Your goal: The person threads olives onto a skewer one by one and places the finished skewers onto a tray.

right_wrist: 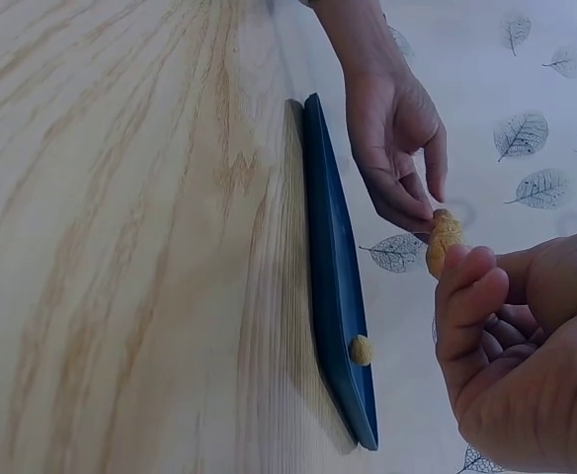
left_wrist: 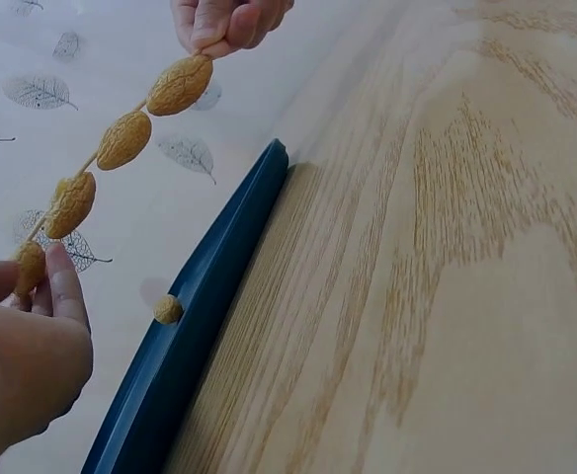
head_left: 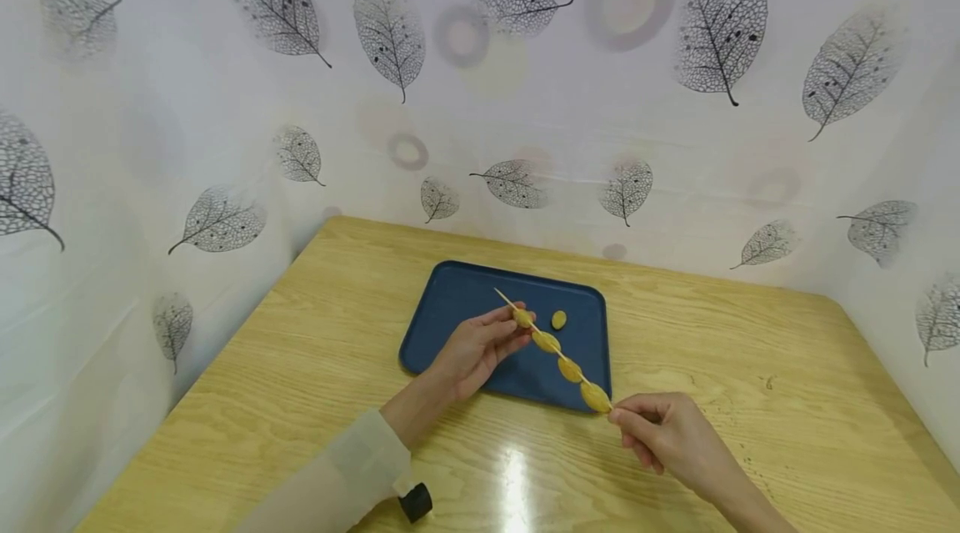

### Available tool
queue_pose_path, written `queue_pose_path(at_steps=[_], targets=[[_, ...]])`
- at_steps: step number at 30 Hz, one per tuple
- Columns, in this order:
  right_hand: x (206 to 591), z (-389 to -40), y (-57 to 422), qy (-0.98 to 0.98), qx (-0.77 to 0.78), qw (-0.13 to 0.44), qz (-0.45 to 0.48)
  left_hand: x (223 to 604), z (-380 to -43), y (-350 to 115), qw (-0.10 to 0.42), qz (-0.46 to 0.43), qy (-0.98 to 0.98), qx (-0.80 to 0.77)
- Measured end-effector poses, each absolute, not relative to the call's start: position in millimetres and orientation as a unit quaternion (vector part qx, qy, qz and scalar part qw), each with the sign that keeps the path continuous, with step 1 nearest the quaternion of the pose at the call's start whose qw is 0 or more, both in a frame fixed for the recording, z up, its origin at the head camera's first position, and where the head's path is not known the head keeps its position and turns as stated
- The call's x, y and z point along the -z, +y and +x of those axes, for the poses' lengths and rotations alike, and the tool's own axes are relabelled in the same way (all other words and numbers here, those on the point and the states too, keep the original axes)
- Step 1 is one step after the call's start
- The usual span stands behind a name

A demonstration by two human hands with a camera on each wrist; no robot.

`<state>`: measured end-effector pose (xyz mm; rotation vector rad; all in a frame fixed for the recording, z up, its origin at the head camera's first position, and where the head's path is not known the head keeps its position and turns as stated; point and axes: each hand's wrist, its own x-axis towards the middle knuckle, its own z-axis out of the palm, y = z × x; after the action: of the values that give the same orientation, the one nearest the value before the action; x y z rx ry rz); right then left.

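Observation:
A thin wooden skewer (head_left: 505, 296) slants through several wrinkled, yellow-brown oval fruits, its pointed tip bare at the upper left. My right hand (head_left: 667, 437) pinches the lower end of this skewer between thumb and forefinger, just below the lowest fruit (head_left: 596, 397). Near the tip, my left hand (head_left: 483, 348) holds the uppermost fruit (head_left: 522, 318) between thumb and fingers. The left wrist view shows the threaded fruits in a row, the middle ones (left_wrist: 124, 140) spaced slightly apart. One loose fruit (head_left: 558, 319) lies on the dark blue tray (head_left: 450, 299) beneath the hands.
The tray rests on a light wood-grain table (head_left: 315, 324). Behind and to the sides hangs a pale cloth (head_left: 555, 116) printed with leaves. A small black object (head_left: 416, 503) sits at the left sleeve, by the near edge of the head view.

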<state>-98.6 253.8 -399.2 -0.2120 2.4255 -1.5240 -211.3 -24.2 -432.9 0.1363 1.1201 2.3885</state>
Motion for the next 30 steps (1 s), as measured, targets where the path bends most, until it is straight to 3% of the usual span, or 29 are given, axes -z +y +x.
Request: queue_pose_path(at_steps=[14,30], targets=[[400,-93,275,0.85,0.508,0.118,-0.067,444,-220,-15,0.239,0.008,0.551,-0.8],[401,-84,312,0.877,0.474,0.067,0.041,433,-253,10,0.178,0.029,0.732,-0.657]])
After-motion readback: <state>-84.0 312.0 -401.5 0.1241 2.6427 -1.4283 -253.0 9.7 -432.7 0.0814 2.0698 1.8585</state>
